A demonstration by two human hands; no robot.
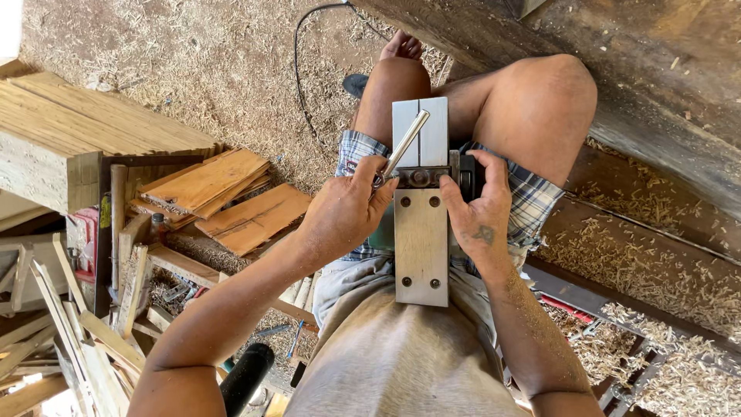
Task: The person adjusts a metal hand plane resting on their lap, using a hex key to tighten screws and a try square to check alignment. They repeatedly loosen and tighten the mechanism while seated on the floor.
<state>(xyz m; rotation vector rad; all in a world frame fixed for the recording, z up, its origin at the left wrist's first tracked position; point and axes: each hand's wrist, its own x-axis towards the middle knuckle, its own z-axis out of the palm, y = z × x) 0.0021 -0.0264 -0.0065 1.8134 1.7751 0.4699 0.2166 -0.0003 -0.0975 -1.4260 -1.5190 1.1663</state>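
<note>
An electric hand planer (421, 232) lies upside down on my lap, its flat metal sole facing up. My left hand (345, 210) grips a slim metal wrench (404, 144) whose lower end sits at the cutter drum (419, 177) in the gap of the sole. My right hand (480, 208) clasps the planer's right side, thumb resting by the drum. A black power cord (298, 69) trails across the ground ahead of my knees.
Wood shavings cover the ground. Short planks (231, 193) lie stacked at the left, beside a large timber block (58, 139) and loose slats (69, 324). A heavy wooden beam (656, 69) runs along the right. A dark cylindrical handle (245, 376) lies under my left arm.
</note>
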